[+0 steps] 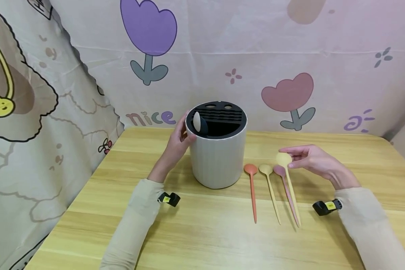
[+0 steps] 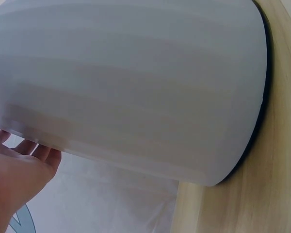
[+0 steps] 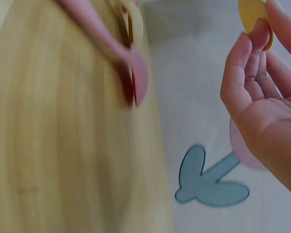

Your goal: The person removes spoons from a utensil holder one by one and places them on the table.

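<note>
My left hand (image 1: 178, 144) grips the upper left side of a light grey ribbed utensil holder (image 1: 217, 161), thumb at the front and fingers further back. In the left wrist view, its fingertips touch the holder's wall (image 2: 136, 97). The holder stands upright with a black slotted lid (image 1: 218, 114); a utensil with a white-and-dark head (image 1: 199, 123) pokes out of the large opening. My right hand (image 1: 310, 159) pinches a pale yellow spoon (image 1: 284, 159) by its bowl, handle slanting down toward me. Under it lies a pink spoon (image 1: 287, 191), partly overlapped in the head view.
To the left of the pink spoon lie a beige spoon (image 1: 271, 191) and an orange spoon (image 1: 252, 191), bowls toward the back. All are on a wooden table (image 1: 206, 232). A printed curtain (image 1: 209, 45) hangs behind the table's back edge.
</note>
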`<state>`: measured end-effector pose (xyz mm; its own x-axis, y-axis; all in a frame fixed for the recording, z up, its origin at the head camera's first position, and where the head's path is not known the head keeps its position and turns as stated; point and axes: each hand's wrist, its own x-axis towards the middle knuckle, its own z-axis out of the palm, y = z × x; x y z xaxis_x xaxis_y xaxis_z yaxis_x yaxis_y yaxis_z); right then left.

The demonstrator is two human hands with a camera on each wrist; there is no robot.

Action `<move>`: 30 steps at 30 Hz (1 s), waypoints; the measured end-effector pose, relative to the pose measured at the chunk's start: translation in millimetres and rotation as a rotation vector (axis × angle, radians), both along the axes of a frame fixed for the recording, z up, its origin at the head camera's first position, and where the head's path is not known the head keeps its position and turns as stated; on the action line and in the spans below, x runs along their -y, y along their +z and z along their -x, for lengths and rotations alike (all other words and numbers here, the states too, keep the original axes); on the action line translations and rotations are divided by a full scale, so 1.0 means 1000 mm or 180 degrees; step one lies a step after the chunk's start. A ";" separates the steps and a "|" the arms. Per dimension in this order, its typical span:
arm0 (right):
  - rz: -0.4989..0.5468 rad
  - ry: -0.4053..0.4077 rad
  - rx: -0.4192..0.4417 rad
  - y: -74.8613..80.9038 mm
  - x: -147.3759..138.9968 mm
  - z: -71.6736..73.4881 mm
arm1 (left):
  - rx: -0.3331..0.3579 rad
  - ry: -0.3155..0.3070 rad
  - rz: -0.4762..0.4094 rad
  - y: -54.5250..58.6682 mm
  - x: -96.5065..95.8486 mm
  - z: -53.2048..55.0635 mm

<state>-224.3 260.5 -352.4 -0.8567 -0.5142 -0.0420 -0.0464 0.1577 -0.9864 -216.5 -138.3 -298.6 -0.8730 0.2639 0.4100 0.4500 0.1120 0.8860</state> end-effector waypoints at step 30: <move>-0.0828 -0.0029 0.0015 -0.024 -0.046 0.006 | 0.0048 0.0019 0.0019 0.002 -0.002 0.000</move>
<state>-230.0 306.5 -376.8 -0.8607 -0.4778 -0.1758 -0.0391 0.4065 -0.9128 -216.4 -136.3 -296.9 -0.8806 0.2611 0.3953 0.4359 0.1197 0.8920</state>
